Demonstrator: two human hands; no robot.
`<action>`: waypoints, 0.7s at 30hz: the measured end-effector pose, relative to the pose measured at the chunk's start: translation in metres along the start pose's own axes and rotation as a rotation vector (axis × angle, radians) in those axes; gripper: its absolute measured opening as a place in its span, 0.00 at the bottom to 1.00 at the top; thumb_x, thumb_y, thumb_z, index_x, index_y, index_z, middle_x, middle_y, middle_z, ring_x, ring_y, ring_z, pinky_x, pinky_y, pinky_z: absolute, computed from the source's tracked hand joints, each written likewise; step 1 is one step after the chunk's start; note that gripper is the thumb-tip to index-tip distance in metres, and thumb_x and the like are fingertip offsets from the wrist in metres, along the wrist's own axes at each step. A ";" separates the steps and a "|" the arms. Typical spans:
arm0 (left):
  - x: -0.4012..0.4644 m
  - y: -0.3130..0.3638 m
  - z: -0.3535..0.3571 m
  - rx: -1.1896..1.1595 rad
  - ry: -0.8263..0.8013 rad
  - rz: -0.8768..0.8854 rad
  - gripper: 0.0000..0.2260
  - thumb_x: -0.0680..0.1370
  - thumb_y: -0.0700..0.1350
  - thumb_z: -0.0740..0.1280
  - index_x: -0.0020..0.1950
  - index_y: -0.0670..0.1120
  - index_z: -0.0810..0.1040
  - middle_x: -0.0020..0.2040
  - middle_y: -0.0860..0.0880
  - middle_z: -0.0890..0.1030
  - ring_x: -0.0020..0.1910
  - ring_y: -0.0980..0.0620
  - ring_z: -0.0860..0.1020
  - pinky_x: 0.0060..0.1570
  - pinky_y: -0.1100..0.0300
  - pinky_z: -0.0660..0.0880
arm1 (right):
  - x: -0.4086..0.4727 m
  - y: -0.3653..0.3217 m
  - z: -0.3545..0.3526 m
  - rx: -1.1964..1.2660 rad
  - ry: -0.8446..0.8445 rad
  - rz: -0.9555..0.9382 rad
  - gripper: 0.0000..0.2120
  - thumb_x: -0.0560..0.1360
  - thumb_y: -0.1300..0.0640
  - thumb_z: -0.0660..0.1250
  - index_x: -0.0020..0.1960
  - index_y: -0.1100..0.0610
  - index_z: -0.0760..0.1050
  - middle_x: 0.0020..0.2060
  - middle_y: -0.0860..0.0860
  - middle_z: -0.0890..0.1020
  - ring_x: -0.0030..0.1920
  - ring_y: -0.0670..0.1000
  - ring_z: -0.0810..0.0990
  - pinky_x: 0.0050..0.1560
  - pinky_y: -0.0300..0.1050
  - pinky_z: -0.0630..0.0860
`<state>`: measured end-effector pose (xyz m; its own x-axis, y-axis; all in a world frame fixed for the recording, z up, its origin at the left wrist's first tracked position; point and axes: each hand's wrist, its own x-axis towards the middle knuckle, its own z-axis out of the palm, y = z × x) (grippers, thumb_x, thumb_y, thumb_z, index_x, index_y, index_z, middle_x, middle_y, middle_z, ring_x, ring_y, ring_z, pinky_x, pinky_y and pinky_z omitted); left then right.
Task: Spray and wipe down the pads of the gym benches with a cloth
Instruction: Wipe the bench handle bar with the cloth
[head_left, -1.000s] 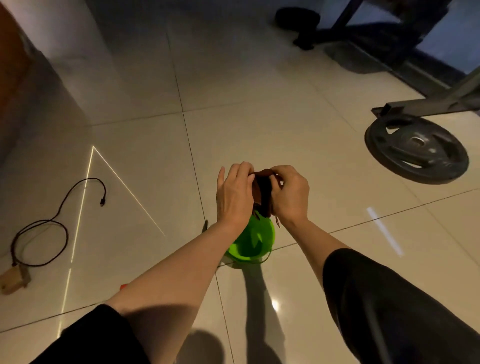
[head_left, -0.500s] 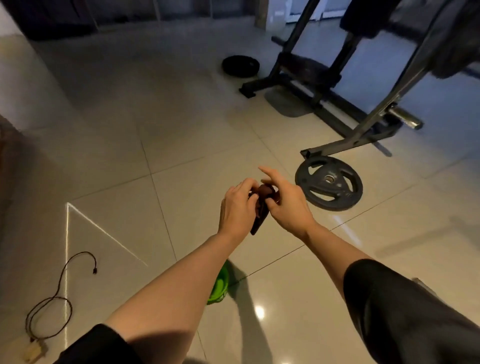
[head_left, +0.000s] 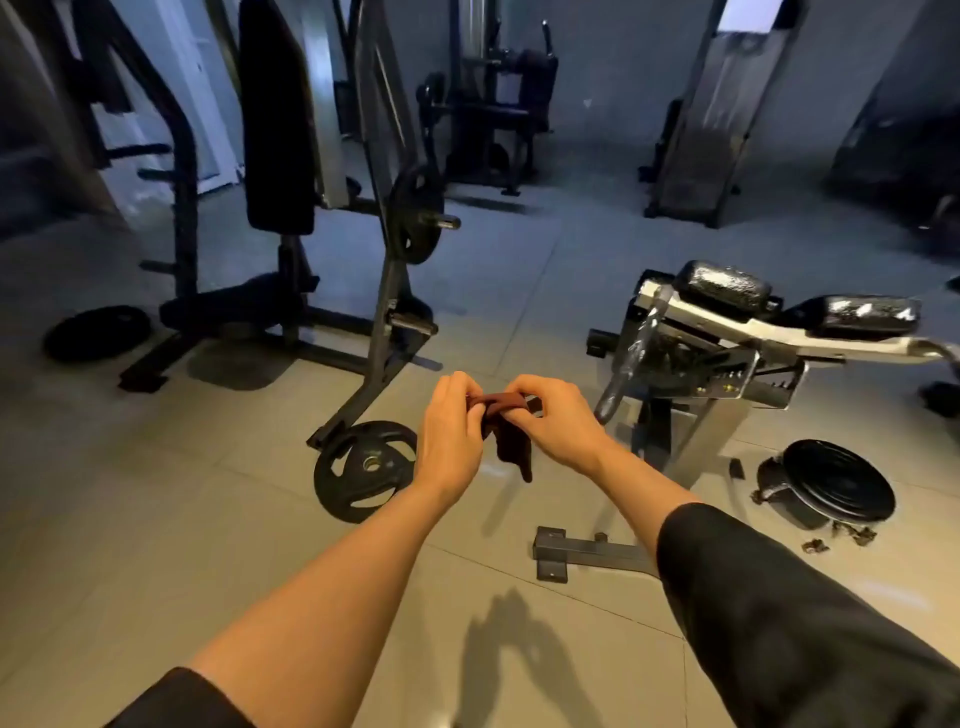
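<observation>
A small dark reddish-brown cloth (head_left: 506, 431) hangs between my two hands at the middle of the view. My left hand (head_left: 449, 434) pinches its left end and my right hand (head_left: 558, 423) pinches its right end, fingers curled. To the right stands a low bench with two shiny black pads (head_left: 724, 286), the second pad (head_left: 867, 317) further right. At the left rises a tall machine with an upright black back pad (head_left: 278, 119). No spray bottle is in view.
A weight plate (head_left: 363, 470) lies on the tiled floor just below my left hand, another plate (head_left: 96, 332) lies far left. A stack of plates (head_left: 831, 480) sits at the right. A steel foot bar (head_left: 587, 558) lies under my right forearm. More machines stand at the back.
My view has lifted from the floor and the green bucket to the gym machines. Both hands kept hold of the cloth and now stretch it out between them.
</observation>
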<state>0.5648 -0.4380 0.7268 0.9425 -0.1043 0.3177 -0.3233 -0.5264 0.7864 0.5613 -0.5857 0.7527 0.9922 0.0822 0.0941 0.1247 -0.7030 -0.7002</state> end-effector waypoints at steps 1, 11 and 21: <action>0.009 0.016 0.014 -0.014 -0.034 0.043 0.05 0.80 0.35 0.62 0.48 0.45 0.70 0.47 0.48 0.73 0.44 0.51 0.74 0.43 0.59 0.72 | -0.003 0.011 -0.020 -0.001 0.041 0.031 0.03 0.77 0.60 0.66 0.46 0.56 0.78 0.41 0.51 0.83 0.44 0.51 0.80 0.47 0.47 0.77; 0.089 0.063 0.106 -0.064 -0.411 0.256 0.05 0.77 0.35 0.67 0.51 0.43 0.78 0.51 0.47 0.75 0.51 0.52 0.74 0.53 0.64 0.70 | 0.006 0.078 -0.103 -0.155 0.294 0.369 0.07 0.76 0.59 0.66 0.40 0.51 0.76 0.38 0.50 0.79 0.43 0.52 0.77 0.42 0.47 0.72; 0.167 0.013 0.141 -0.052 -0.559 0.257 0.12 0.78 0.36 0.67 0.60 0.44 0.77 0.59 0.48 0.76 0.59 0.53 0.74 0.58 0.65 0.67 | 0.071 0.105 -0.118 -0.076 0.766 0.585 0.12 0.80 0.63 0.60 0.56 0.54 0.80 0.47 0.49 0.80 0.48 0.47 0.73 0.51 0.40 0.70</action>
<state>0.7299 -0.5818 0.7155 0.7312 -0.6564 0.1855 -0.5365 -0.3856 0.7506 0.6441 -0.7369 0.7693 0.6190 -0.7596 0.1998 -0.4155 -0.5325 -0.7375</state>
